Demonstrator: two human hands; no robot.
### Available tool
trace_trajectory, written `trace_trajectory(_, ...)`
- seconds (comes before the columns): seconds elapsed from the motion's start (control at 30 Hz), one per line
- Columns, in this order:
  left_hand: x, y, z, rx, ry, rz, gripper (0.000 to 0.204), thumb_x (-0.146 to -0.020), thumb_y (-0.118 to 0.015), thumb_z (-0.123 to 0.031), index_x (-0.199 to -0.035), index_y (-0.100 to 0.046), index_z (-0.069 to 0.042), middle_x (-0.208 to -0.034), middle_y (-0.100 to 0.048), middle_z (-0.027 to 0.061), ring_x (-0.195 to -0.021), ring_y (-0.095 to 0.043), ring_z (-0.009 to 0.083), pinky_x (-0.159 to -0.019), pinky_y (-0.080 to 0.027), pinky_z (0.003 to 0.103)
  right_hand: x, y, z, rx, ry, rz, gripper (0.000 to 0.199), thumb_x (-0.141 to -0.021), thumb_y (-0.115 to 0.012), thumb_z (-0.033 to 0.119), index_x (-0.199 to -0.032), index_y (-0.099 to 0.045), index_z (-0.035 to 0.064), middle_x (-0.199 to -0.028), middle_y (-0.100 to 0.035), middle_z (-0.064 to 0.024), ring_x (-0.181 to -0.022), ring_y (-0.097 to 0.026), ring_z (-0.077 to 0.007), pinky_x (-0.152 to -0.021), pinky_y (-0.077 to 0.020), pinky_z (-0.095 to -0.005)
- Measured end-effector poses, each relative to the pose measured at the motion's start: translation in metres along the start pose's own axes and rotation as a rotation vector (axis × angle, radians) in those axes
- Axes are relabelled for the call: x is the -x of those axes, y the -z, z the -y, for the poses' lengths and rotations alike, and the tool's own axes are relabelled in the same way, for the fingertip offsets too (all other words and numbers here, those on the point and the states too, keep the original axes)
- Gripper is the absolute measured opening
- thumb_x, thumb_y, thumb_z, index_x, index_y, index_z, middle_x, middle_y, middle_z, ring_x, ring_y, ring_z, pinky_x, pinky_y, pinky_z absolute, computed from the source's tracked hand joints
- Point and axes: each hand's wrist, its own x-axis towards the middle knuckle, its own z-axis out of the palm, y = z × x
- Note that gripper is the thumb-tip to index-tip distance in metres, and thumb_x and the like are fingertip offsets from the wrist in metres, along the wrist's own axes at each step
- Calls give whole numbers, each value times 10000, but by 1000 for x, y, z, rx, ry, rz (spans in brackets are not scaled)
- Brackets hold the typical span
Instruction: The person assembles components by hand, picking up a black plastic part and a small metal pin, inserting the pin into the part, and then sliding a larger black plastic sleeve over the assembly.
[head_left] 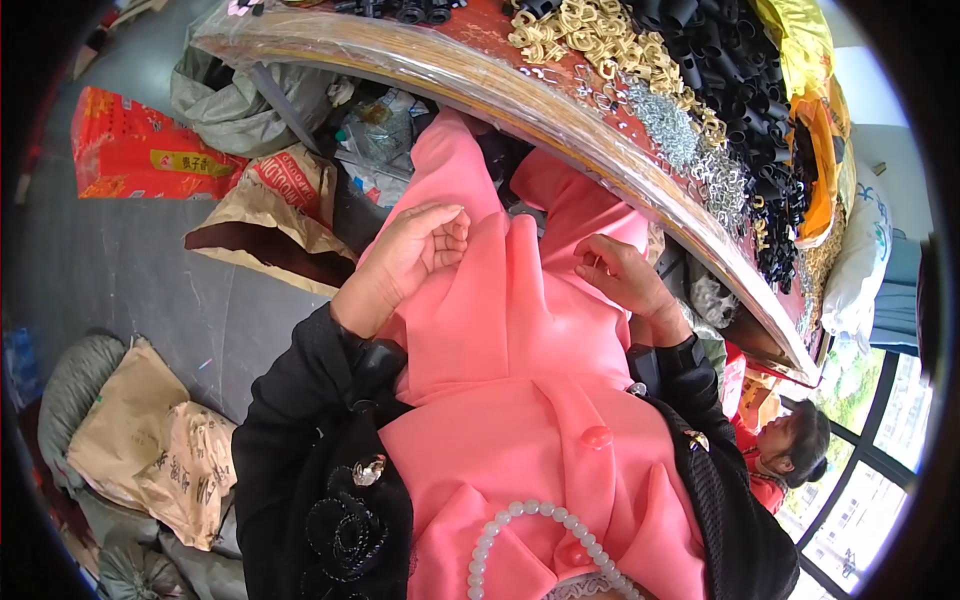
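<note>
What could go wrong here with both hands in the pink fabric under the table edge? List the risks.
The left hand pinches the pink fabric with fingers curled, so a small part could slip into the folds unseen. The gold rings and silver rings lie heaped near the table edge; a knock might spill them.

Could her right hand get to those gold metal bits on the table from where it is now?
Probably yes. The right hand rests on the pink cloth just below the table edge, holding nothing visible. The gold pieces lie uncovered beyond that edge; it would have to lift over it.
</note>
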Motion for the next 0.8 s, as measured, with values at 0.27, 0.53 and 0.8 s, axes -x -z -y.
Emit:
trace_trajectory(0.27, -5, 0, 8, 0, 36, -25, 156, -788, -531, -218, -766, -569, -68, -689, -544, -8, -627, -529, 85, -601, -445, 209, 9, -5, -9, 4, -29, -4, 159, -760, -559, 101, -857, -500, -10, -729, -515, -87, -644, -514, -153, -584, -416, -263)
trace_trajectory(0.53, -3, 5, 12, 26, 35, -41, 151, -783, -539, -215, -769, -570, -68, -694, -546, -7, -629, -528, 87, -601, -446, 212, 6, -10, -12, -54, -49, 4, 173, -758, -563, 109, -872, -506, -8, -726, -514, -84, -641, -504, -140, -580, -413, -263)
trace_trajectory(0.8, 1, 10, 11, 56, 10, -73, 154, -783, -540, -217, -766, -571, -67, -689, -552, -4, -623, -532, 90, -600, -449, 218, 1, -12, -10, -33, -52, 39, 173, -757, -566, 103, -875, -509, -10, -739, -517, -84, -653, -498, -137, -592, -414, -257)
